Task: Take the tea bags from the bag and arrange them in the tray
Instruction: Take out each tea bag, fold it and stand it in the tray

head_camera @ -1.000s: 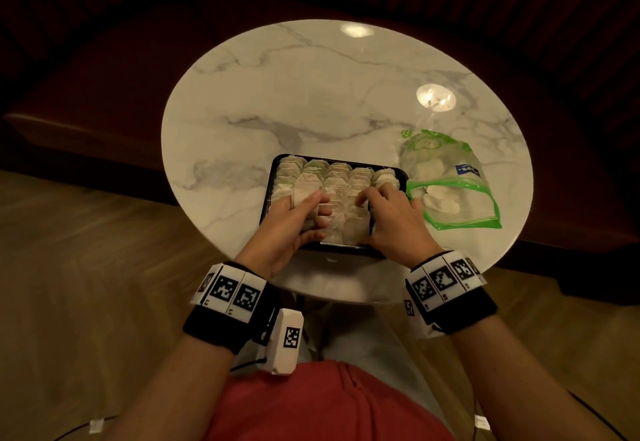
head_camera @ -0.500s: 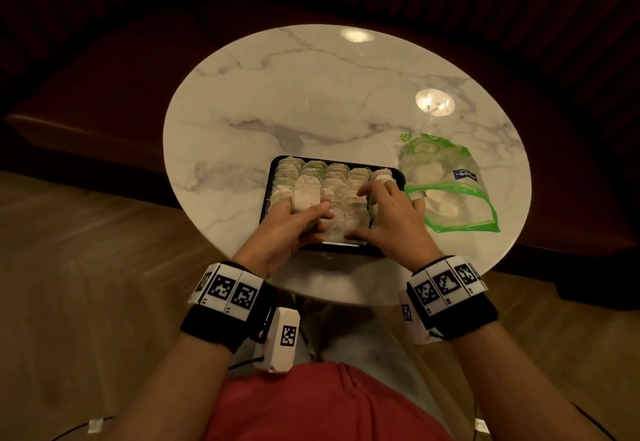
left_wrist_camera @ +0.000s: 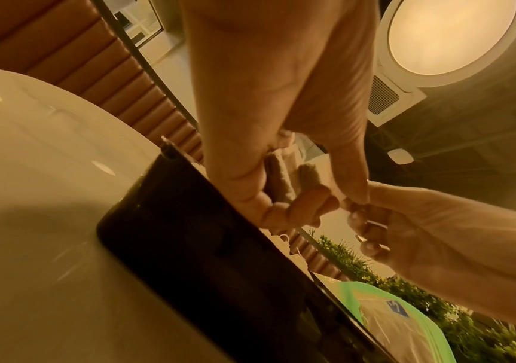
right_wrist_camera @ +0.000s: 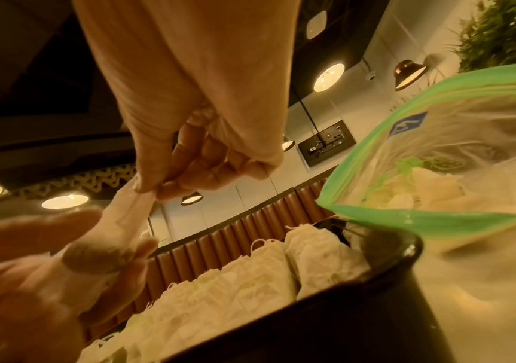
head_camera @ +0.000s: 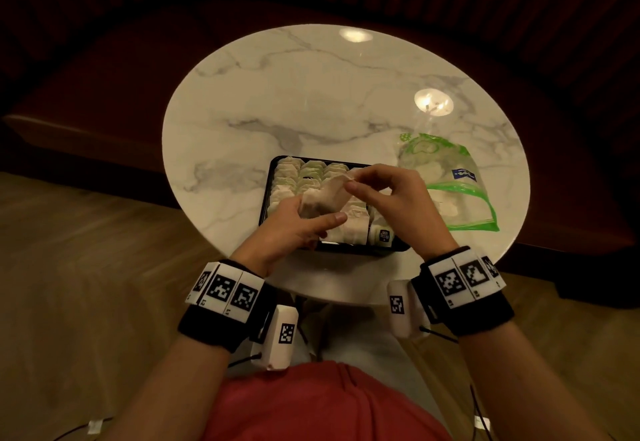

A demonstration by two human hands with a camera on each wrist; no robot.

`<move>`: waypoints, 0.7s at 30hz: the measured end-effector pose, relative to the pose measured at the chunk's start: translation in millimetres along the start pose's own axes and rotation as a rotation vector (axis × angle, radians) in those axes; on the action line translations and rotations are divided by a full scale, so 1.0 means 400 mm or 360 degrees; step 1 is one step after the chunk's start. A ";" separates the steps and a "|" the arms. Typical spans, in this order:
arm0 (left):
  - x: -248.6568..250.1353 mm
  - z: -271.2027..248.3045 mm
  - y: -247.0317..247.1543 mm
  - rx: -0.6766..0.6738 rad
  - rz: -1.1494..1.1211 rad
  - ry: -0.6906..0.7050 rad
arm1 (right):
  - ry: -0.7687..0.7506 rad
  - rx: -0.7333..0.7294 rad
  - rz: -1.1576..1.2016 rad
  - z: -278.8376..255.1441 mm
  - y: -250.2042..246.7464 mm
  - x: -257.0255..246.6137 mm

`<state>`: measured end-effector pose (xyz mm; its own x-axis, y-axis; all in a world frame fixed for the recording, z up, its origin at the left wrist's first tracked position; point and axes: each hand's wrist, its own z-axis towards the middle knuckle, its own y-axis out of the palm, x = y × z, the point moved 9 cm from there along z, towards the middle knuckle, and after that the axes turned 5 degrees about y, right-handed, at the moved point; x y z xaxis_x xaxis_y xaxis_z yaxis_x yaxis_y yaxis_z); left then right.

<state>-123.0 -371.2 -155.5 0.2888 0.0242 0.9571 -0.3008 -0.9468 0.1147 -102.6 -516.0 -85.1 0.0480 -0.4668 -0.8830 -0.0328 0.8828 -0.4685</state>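
We hold one tea bag (head_camera: 323,198) above the tray (head_camera: 349,249): left hand (head_camera: 294,227) curled round its lower end, right hand (head_camera: 388,198) pinching its top corner. We should square it, then lower it gently into the gap beneath our grip, beside the zip bag (head_camera: 450,191).

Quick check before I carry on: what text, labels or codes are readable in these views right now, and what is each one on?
No words are readable.
Blue label on the zip bag: white print, too blurred to read.
Dark tag at the tray's near right corner: light lettering, too small to read.
Left wristband and right wristband: black-and-white square marker codes, small digits beneath illegible.
Tea bag held by both hands: no print visible.
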 end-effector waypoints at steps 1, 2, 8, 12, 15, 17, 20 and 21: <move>-0.001 0.001 -0.005 0.0014 -0.0034 -0.0001 | 0.0006 -0.0002 0.0023 -0.001 -0.009 0.002; -0.001 0.003 -0.011 0.0038 -0.0051 0.0007 | 0.0010 -0.0004 0.0044 -0.002 -0.018 0.002; 0.020 0.010 -0.090 0.0407 -0.0212 0.0139 | 0.0010 0.0006 0.0104 -0.006 -0.061 -0.003; 0.056 0.002 -0.120 0.0582 -0.0351 0.0275 | 0.0003 -0.0070 0.0136 -0.010 -0.059 -0.027; 0.101 -0.009 -0.084 0.0441 -0.0321 0.0369 | 0.0019 -0.0136 0.0208 -0.012 -0.047 -0.040; 0.132 -0.016 -0.044 0.0258 -0.0221 0.0448 | 0.0036 -0.0168 0.0232 -0.013 -0.041 -0.046; 0.152 -0.023 -0.008 0.0165 0.0024 0.0494 | 0.0032 -0.0196 0.0229 -0.015 -0.038 -0.056; 0.151 -0.022 -0.005 0.0169 0.0068 0.0504 | 0.0034 -0.0191 0.0231 -0.017 -0.039 -0.057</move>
<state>-113.2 -365.1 -95.7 -0.0239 0.0664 0.9975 -0.2051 -0.9769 0.0601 -110.0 -519.3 -58.0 0.0129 -0.3374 -0.9413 -0.1569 0.9290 -0.3351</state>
